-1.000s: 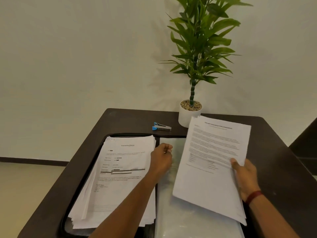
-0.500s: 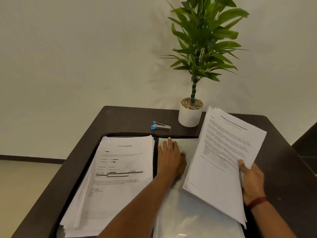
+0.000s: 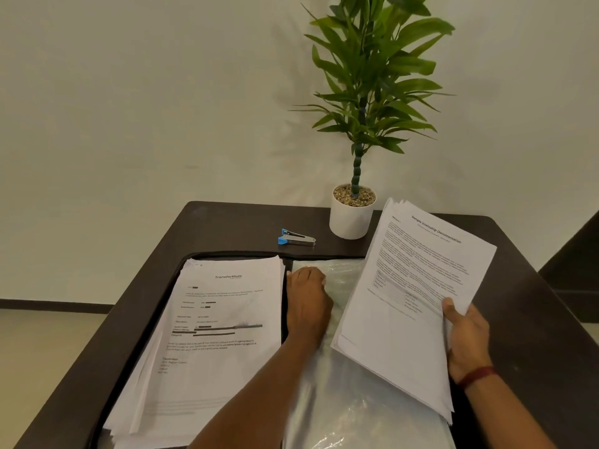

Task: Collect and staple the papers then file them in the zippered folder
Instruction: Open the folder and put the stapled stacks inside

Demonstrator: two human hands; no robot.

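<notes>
Hands – right (image 3: 466,338) round papers (image 3: 411,286), left (image 3: 308,303) on folder (image 3: 343,413)

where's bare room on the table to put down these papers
Bare table left of the stapler behind the folder, and right of the right hand gripping the papers. Crowded: stack fills the folder's left half, left hand on the sleeve, pot at back.

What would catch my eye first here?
Probably the tall green plant in its white pot at the far edge of the table. Next, the sheaf of papers the right hand holds up, and the bigger stack lying in the open folder beside the left hand.
</notes>
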